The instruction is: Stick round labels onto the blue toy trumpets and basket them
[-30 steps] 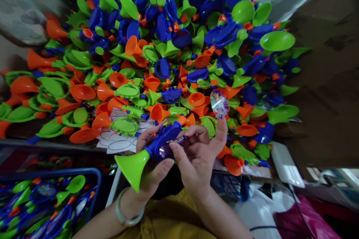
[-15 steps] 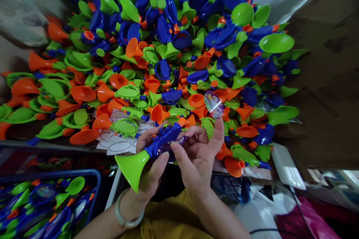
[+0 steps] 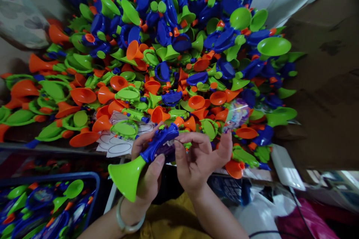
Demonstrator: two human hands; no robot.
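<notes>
My left hand (image 3: 148, 181) is closed around a toy trumpet (image 3: 160, 142) with a blue body, an orange mouthpiece and a green bell pointing down to the left. A dark purple oval sticker (image 3: 167, 150) lies against the trumpet's flat side, partly hidden by my left thumb. At that sticker's right edge, the thumb and a finger of my right hand (image 3: 198, 160) pinch together. Another shiny, colourful sticker (image 3: 237, 115) clings to the tip of a raised finger of the same hand, blurred by motion.
A big heap of toy trumpets (image 3: 164, 33), blue-green and green-orange, covers the table beyond my hands. White sheets with oval outlines (image 3: 120, 147) lie under some of them. Lower left is a blue bin (image 3: 97, 186) of trumpets; cardboard (image 3: 325, 82) stands at right.
The trumpet has shifted slightly left and down in my left hand. My right thumb has moved off the sticker's face to its edge, and the raised finger's sticker has swung right.
</notes>
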